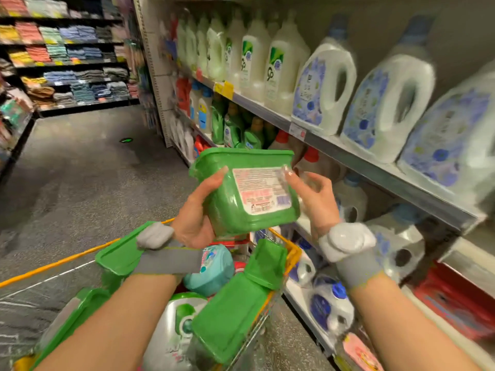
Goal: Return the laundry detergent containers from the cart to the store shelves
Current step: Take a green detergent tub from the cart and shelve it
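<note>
I hold the green detergent tub [249,191] above the cart [290,253], left hand [195,212] and right hand [313,199] curled around it; next, I judge, find its shelf [334,153] slot.

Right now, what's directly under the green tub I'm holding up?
Under the green tub sits the cart, holding a teal container and more green tubs. The left hand and the tub hide whatever lies further down.

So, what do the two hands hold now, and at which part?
Both hold one green detergent tub, lifted above the cart. The left hand grips its left side, the right hand its right side, beside the label.
</note>
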A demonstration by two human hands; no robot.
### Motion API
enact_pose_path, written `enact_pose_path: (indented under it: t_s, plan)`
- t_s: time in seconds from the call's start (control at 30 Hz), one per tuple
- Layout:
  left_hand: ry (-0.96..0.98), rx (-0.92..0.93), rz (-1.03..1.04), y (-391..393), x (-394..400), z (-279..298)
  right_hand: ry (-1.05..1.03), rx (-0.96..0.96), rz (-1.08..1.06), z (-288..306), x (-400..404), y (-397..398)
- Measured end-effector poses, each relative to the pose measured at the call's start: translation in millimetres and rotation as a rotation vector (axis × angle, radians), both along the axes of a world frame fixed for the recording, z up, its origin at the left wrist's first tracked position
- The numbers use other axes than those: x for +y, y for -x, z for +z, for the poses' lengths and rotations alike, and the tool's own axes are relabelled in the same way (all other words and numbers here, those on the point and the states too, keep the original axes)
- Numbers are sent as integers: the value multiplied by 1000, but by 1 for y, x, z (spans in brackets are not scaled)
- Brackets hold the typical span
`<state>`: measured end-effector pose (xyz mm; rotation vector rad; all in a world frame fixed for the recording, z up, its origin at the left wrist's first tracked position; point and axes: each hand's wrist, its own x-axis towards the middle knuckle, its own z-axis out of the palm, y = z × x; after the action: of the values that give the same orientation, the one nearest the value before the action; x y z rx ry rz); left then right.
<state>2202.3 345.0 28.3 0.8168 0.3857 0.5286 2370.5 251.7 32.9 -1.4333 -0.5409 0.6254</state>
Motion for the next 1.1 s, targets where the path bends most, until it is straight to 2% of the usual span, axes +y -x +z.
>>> enact_pose_path:
  t_s: [0.1, 0.17, 0.2, 0.23, 0.3, 0.37, 0.47, 0.5, 0.57, 0.67, 0.73, 0.83, 0.9, 0.97, 1.0, 1.07, 1.1]
  plan:
    - [-24, -31, -201, -11, -27, 7, 18, 352, 353, 16, -36, -16]
    - [-35, 3, -236, -20, -42, 12, -27, 461, 395, 22, -67, -20]
    - [-32, 22, -231, -24, -49, 14, -48, 445, 362, 22, -83, -23]
    - [-58, 55, -202, -29, -55, 17, -87, 440, 323, 21, -97, -23]
    - [-239, 179, -98, -39, -70, 23, -142, 372, 142, 21, -120, -21]
    - [-429, 258, -91, -54, -101, 27, -161, 237, -148, 24, -148, -16]
    - [-716, 296, -136, -69, -145, 26, -180, 135, -422, 29, -177, 7]
    - [-797, 293, -88, -70, -153, 27, -182, 123, -464, 29, -176, 9]
    - [-894, 331, 7, -73, -169, 30, -181, 114, -539, 30, -183, 18]
    - [-961, 354, -124, -65, -204, 40, -110, 35, -720, 38, -212, 38]
    - [-821, 272, -358, -55, -232, 46, -68, -12, -813, 49, -237, 61]
    - [-465, 105, -644, -50, -264, 59, -94, -133, -766, 65, -277, 94]
    - [-351, 34, -689, -46, -270, 64, -54, -193, -714, 62, -283, 106]
    - [-221, -33, -765, -52, -302, 65, -20, -282, -768, 65, -315, 117]
    - [-179, -32, -717, -57, -305, 61, -25, -290, -745, 65, -320, 118]
    - [-101, -63, -712, -66, -327, 64, -104, -301, -736, 73, -350, 123]
    - [-70, -81, -787, -69, -346, 67, -157, -288, -801, 75, -373, 123]
